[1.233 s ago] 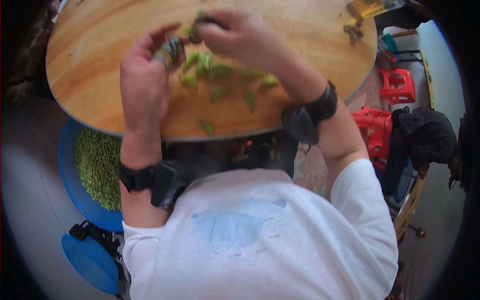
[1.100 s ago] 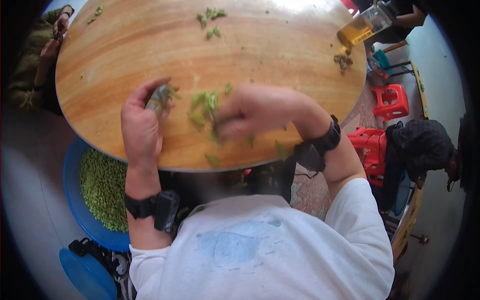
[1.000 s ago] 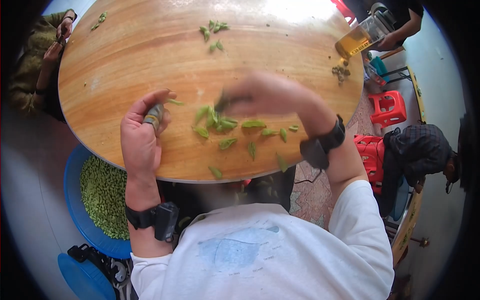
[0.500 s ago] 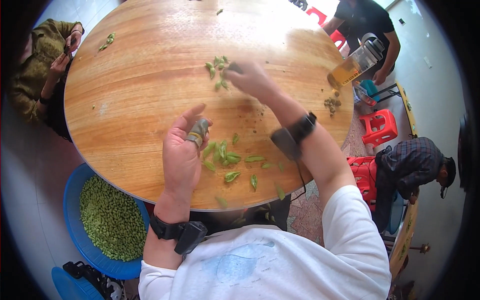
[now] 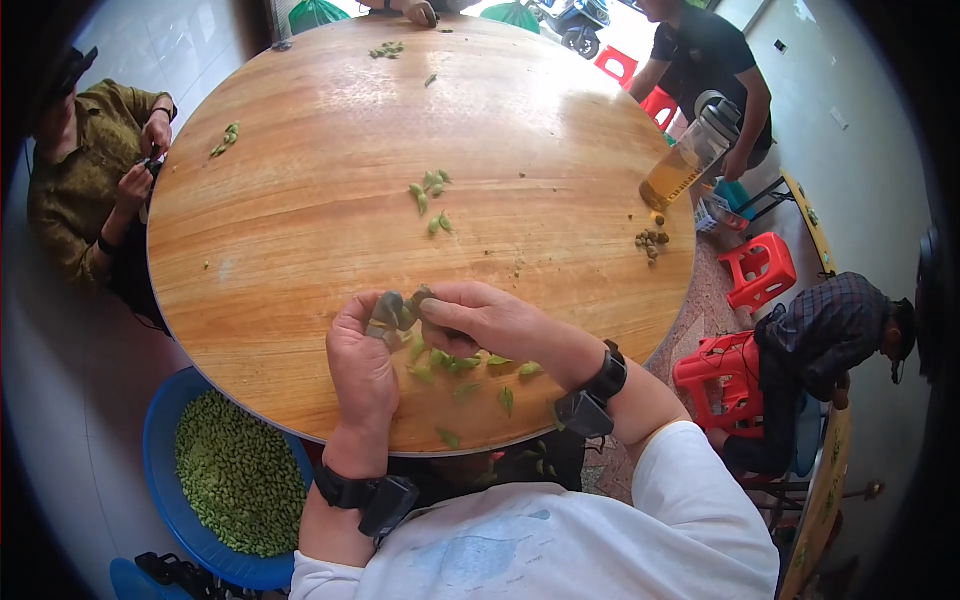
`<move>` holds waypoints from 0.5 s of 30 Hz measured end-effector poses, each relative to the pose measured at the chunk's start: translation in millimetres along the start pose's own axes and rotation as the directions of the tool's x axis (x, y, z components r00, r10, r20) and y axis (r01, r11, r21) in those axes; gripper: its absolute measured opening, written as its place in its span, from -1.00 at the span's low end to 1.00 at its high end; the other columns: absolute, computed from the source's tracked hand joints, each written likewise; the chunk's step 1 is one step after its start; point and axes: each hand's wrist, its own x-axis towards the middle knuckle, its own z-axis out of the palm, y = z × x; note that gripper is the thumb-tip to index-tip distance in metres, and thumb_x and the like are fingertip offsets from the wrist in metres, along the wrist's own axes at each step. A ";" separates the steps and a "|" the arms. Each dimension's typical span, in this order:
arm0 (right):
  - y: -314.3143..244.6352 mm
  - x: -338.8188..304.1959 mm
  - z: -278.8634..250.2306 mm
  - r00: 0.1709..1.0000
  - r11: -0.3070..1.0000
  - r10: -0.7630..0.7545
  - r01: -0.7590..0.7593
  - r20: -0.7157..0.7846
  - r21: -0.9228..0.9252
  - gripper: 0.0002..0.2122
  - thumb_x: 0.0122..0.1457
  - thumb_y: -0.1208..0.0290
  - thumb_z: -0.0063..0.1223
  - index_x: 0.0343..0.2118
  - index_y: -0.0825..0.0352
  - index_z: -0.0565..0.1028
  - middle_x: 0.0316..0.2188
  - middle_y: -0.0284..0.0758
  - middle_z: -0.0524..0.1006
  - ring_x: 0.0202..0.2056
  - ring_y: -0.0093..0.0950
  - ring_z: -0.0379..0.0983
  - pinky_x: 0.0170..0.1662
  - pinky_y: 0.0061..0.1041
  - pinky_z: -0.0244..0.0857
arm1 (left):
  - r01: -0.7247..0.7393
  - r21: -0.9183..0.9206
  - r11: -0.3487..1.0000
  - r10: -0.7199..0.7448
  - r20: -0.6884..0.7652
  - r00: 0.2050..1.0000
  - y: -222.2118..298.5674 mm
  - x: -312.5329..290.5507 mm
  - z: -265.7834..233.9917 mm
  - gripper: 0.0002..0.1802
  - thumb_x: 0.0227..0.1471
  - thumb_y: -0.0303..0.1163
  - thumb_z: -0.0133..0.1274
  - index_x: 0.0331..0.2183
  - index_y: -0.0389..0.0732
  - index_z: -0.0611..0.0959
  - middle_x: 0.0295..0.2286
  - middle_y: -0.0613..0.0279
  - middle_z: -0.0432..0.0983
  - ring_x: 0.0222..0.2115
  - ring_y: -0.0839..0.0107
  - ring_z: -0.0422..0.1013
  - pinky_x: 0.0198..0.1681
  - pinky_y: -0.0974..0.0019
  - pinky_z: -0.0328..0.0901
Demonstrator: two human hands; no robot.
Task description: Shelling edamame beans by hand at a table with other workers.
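Observation:
Just above the table's near edge, my hands meet with fingertips together. My left hand (image 5: 362,365) is closed in a pinch, with grey covers banded onto its fingers. My right hand (image 5: 485,322) pinches from the other side, something dark at its thumb tip. Between them is a small green pod (image 5: 408,317), mostly hidden by the fingers. Below and beside my hands, several green pods or opened husks (image 5: 455,362) lie scattered. Farther up the table is a small group of plump green pods (image 5: 432,190).
A blue basin (image 5: 160,470) full of green beans stands left of the round wooden table (image 5: 300,230). A bottle of amber drink (image 5: 690,155) and small brown lumps (image 5: 652,243) are at the right. Other people sit around; red stools (image 5: 758,270) stand right.
My right hand has come back from the far group of pods to meet my left hand, whose fingers have closed. The view has shifted, bringing a person's hand at the far table edge into sight.

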 end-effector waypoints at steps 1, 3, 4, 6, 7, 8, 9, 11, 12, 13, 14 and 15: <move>0.0 -1.2 -0.7 1.000 0.999 -0.001 0.002 0.013 -0.053 -0.72 0.25 0.27 -0.22 -0.54 0.32 0.34 -0.67 -0.52 0.27 -0.65 -0.73 0.14 -0.59 -0.69 0.03 | -0.039 0.080 0.996 0.038 0.009 0.999 -0.8 -0.6 0.6 -0.88 0.00 -0.57 0.01 -0.33 -0.24 0.53 -0.45 0.38 0.47 -0.49 0.66 0.35 -0.49 0.62 0.22; 0.1 -0.8 -0.2 1.000 0.995 -0.001 0.004 0.028 -0.104 -0.74 0.25 0.31 -0.22 -0.54 0.33 0.34 -0.67 -0.52 0.28 -0.65 -0.72 0.15 -0.59 -0.68 0.04 | -0.077 0.161 0.984 0.075 0.018 0.997 -1.5 -1.0 1.2 -0.89 0.00 -0.57 0.02 -0.34 -0.24 0.53 -0.46 0.40 0.46 -0.50 0.67 0.33 -0.50 0.63 0.19; 0.7 -0.3 1.2 1.000 0.987 -0.019 0.020 0.011 -0.159 -0.76 0.24 0.34 -0.22 -0.53 0.34 0.34 -0.68 -0.51 0.29 -0.65 -0.72 0.15 -0.59 -0.67 0.05 | -0.098 0.238 0.966 0.097 0.016 0.995 -2.1 -1.1 1.4 -0.89 0.00 -0.57 0.01 -0.34 -0.24 0.53 -0.46 0.41 0.45 -0.50 0.68 0.32 -0.51 0.63 0.18; 3.3 1.0 2.2 0.999 0.978 -0.032 0.031 -0.003 -0.205 -0.78 0.22 0.38 -0.22 -0.52 0.35 0.35 -0.68 -0.51 0.30 -0.65 -0.72 0.16 -0.59 -0.66 0.06 | -0.110 0.317 0.942 0.112 0.012 0.994 -2.2 -1.2 4.9 -0.89 0.00 -0.58 0.01 -0.34 -0.24 0.53 -0.46 0.42 0.45 -0.51 0.69 0.32 -0.52 0.63 0.17; 6.3 1.5 2.0 0.995 0.966 -0.089 0.077 -0.038 -0.246 -0.80 0.21 0.40 -0.22 -0.51 0.36 0.35 -0.69 -0.51 0.30 -0.65 -0.72 0.16 -0.59 -0.65 0.07 | -0.102 0.283 0.954 0.109 -0.009 0.994 -0.7 -2.8 9.5 -0.90 0.01 -0.56 0.01 -0.34 -0.24 0.53 -0.47 0.42 0.45 -0.51 0.69 0.32 -0.51 0.62 0.17; 9.4 2.0 1.6 0.987 0.951 -0.145 0.119 -0.071 -0.287 -0.81 0.21 0.42 -0.22 -0.50 0.37 0.35 -0.69 -0.51 0.30 -0.65 -0.72 0.16 -0.59 -0.65 0.07 | -0.094 0.248 0.964 0.104 -0.031 0.994 -0.4 -3.3 11.9 -0.91 0.02 -0.55 0.00 -0.34 -0.24 0.53 -0.47 0.42 0.45 -0.52 0.69 0.31 -0.51 0.62 0.18; 12.3 2.9 0.5 0.981 0.947 -0.178 0.151 -0.074 -0.282 -0.82 0.20 0.42 -0.21 -0.49 0.36 0.36 -0.70 -0.51 0.29 -0.64 -0.74 0.14 -0.60 -0.67 0.03 | -0.077 0.149 0.986 0.077 0.005 0.997 -1.1 -2.0 9.6 -0.90 0.03 -0.49 0.04 -0.33 -0.24 0.52 -0.47 0.40 0.46 -0.51 0.68 0.32 -0.50 0.62 0.19; 2.0 -1.4 1.7 0.998 0.997 -0.062 0.062 0.004 -0.053 -0.83 0.20 0.42 -0.19 -0.49 0.35 0.36 -0.71 -0.53 0.26 -0.67 -0.75 0.11 -0.62 -0.70 -0.01 | 0.011 -0.004 1.000 -0.010 0.092 0.996 1.9 -0.9 4.7 -0.89 0.01 -0.50 0.06 -0.34 -0.25 0.53 -0.47 0.38 0.46 -0.48 0.64 0.35 -0.44 0.58 0.24; 6.1 -0.6 -1.2 0.998 0.998 -0.039 0.037 0.048 0.046 -0.85 0.19 0.41 -0.17 -0.49 0.32 0.36 -0.69 -0.52 0.27 -0.71 -0.75 0.10 -0.68 -0.73 -0.06 | 0.103 -0.156 0.982 -0.072 0.193 0.979 3.2 -0.1 1.6 -0.88 -0.01 -0.50 0.09 -0.35 -0.27 0.55 -0.47 0.37 0.47 -0.45 0.61 0.38 -0.37 0.54 0.29; 1.5 -2.9 -0.7 0.997 0.990 0.025 -0.035 0.078 0.134 -0.85 0.20 0.40 -0.16 -0.48 0.31 0.36 -0.67 -0.50 0.29 -0.73 -0.75 0.10 -0.70 -0.74 -0.08 | 0.145 -0.178 0.973 -0.093 0.272 0.958 3.3 1.6 -4.3 -0.82 0.00 -0.36 0.12 -0.34 -0.24 0.56 -0.47 0.38 0.48 -0.45 0.62 0.39 -0.38 0.56 0.29; -3.3 -5.0 -0.5 0.990 0.969 0.086 -0.110 0.114 0.220 -0.86 0.20 0.40 -0.16 -0.47 0.30 0.36 -0.66 -0.48 0.31 -0.74 -0.75 0.10 -0.72 -0.75 -0.10 | 0.150 -0.174 0.973 -0.101 0.260 0.960 3.3 2.8 -7.4 -0.82 0.00 -0.36 0.12 -0.34 -0.24 0.56 -0.47 0.38 0.48 -0.45 0.62 0.39 -0.38 0.56 0.29; -1.8 -3.9 -1.7 0.983 0.939 0.104 -0.148 0.154 0.312 -0.87 0.20 0.39 -0.14 -0.45 0.30 0.36 -0.63 -0.45 0.33 -0.75 -0.76 0.09 -0.74 -0.77 -0.13 | 0.190 -0.210 0.959 -0.119 0.308 0.944 3.3 4.2 -10.0 -0.83 0.00 -0.36 0.11 -0.34 -0.24 0.56 -0.48 0.40 0.48 -0.46 0.64 0.38 -0.40 0.57 0.27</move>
